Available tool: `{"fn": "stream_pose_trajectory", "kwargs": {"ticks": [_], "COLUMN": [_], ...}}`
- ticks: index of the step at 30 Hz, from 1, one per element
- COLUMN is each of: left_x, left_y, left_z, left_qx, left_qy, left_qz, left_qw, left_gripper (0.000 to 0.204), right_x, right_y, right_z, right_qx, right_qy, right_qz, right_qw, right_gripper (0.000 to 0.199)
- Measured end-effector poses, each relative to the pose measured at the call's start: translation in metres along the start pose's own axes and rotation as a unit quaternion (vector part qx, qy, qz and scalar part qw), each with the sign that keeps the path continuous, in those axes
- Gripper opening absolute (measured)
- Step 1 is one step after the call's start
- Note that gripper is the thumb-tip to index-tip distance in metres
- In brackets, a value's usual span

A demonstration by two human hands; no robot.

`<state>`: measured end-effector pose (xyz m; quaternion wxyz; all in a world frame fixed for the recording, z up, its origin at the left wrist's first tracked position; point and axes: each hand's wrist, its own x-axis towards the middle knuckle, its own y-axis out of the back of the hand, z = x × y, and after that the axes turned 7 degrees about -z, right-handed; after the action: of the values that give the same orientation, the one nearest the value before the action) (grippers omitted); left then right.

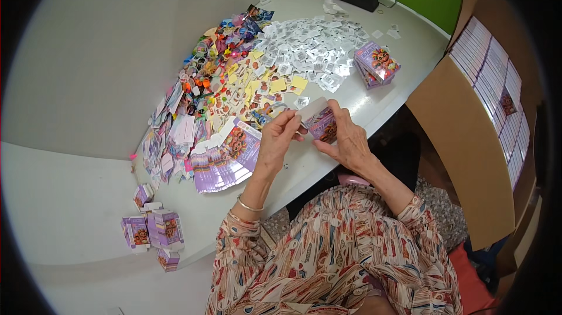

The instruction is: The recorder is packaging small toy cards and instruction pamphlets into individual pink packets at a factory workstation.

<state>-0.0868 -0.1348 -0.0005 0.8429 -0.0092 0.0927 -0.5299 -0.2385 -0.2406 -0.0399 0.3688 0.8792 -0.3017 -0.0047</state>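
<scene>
Small purple carton (321,123), printed with a cartoon picture, sits between my two hands just above the near edge of the white table (76,210), a little right of centre in the view; its pale top flap stands open toward twelve o'clock. My left hand (277,139) pinches the carton's left edge, fingers closed on the card; my right hand (346,137) cups the right side, thumb and fingers wrapped round it, so both hands grip the same box. I judge it very light and thin-walled; stiff along its folds but easy to crush on the flat faces, with a glossy, slightly slippery print; best held by the corners and creased edges, not squeezed in the middle. At nine to eleven o'clock from my hands lies a spread of flat unfolded cartons (225,160) and a heap of colourful small toys (213,72); at twelve o'clock, a drift of little white packets (310,46); at one o'clock, a stack of finished boxes (376,63); at three o'clock, a large cardboard box (468,139) lined with packed rows; at eight o'clock, a few assembled cartons (153,230).
</scene>
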Motion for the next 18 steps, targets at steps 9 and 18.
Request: {"fn": "stream_pose_trajectory", "kwargs": {"ticks": [9, 18], "left_x": [0.006, -0.007], "left_y": [-0.014, -0.019], "left_z": [-0.003, -0.007], "left_qx": [0.222, 0.350], "left_qy": [-0.060, -0.255], "left_qz": [0.034, 0.003], "left_qw": [0.973, 0.901], "left_gripper": [0.025, 0.027], "right_x": [0.004, 0.006], "right_y": [0.007, -0.005], "right_z": [-0.003, 0.010], "right_qx": [-0.040, 0.003], "right_qy": [0.029, 0.018], "right_qz": [-0.021, 0.036], "right_qw": [0.999, 0.999], "right_gripper": [0.083, 0.088]}}
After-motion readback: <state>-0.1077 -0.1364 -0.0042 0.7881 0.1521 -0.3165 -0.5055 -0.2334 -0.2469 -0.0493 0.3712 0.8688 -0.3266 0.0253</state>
